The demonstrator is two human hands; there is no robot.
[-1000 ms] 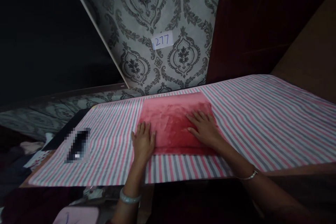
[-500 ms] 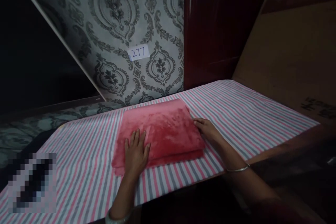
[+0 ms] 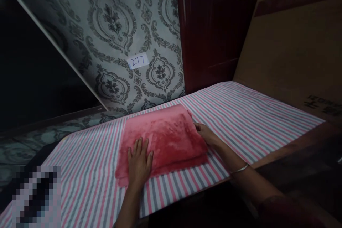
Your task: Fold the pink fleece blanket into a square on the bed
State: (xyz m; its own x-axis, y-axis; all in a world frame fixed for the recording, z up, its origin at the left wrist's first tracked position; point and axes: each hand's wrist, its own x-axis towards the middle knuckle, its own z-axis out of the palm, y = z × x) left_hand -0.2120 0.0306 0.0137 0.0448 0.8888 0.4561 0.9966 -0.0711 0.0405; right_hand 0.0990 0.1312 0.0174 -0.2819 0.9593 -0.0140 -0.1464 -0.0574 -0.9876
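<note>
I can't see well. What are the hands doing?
Left hand: open, flat on the red towel.
Right hand: at the towel's right edge; grip cannot be told.

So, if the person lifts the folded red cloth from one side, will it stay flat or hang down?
The red cloth looks plush and soft, folded in layers, so it would probably droop and unfold. It likely slides easily over the striped sheet. The left hand lies flat on it; the right hand touches its edge.

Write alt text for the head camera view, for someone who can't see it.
A folded red plush cloth lies on a pink, grey and white striped sheet; the left hand rests flat on its near left corner, the right hand touches its right edge. Behind, patterned wallpaper carries a label reading 277.
</note>
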